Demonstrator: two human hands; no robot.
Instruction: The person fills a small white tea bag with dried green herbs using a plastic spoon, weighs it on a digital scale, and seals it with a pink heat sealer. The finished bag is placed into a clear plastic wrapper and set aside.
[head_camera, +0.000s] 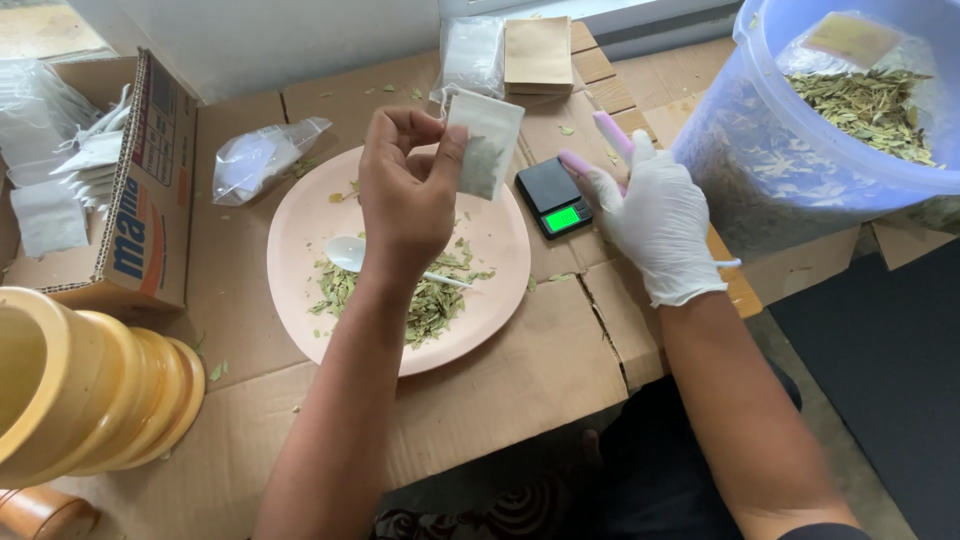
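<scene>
- Left hand (405, 195): a small white filter sachet (485, 145) is pinched at its edge between thumb and fingers (448, 150) and held up above the pink plate (500, 300); a dark patch of leaf is seen through its lower part.
- Right hand (655, 225), in a white glove: fingers are closed around a pink-handled tool (600, 150); its kind cannot be told.
- A green-lit pocket scale (555, 197) lies on the counter (540, 370), just beside the gloved hand.
- On the plate: a heap of dried green leaves (425, 295) and a white spoon (352, 252).
- Further out: a lilac bucket (800, 150) of the same leaves at right, a stack of brown pouches (538, 55) at the far edge, and a cardboard box (150, 190) of empty sachets at left.
- Step judged: a filled sachet is being checked. A level hold is called for next, mouth up, so that nothing spills.
</scene>
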